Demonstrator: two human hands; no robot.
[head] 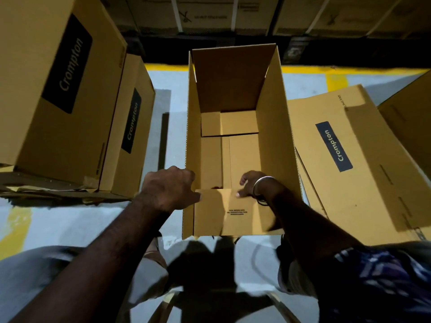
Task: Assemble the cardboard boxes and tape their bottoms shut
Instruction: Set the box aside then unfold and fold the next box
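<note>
Nearest, a person's two bare forearms are reaching forward over a pale grey floor (60, 220). The left hand (169, 188) is gripping the near left corner of an open cardboard box (194, 141), fingers curling over the rim and out of sight inside. The right hand (253, 185), wearing a metal bangle (262, 183), is pinching the top edge of the near flap (228, 212), thumb lying on its outer face, fingers loosely bent behind it. That flap is standing up, small print showing on it. The box is sitting upright on the floor directly ahead, its bottom flaps folded flat inside. Just right, a flattened box (354, 159) is lying tilted, label facing up. Left, two assembled boxes (58, 89) are standing side by side. Beyond, a yellow floor line (168, 66) is running across, with stacked cartons (210, 15) sitting in shadow behind it.
</note>
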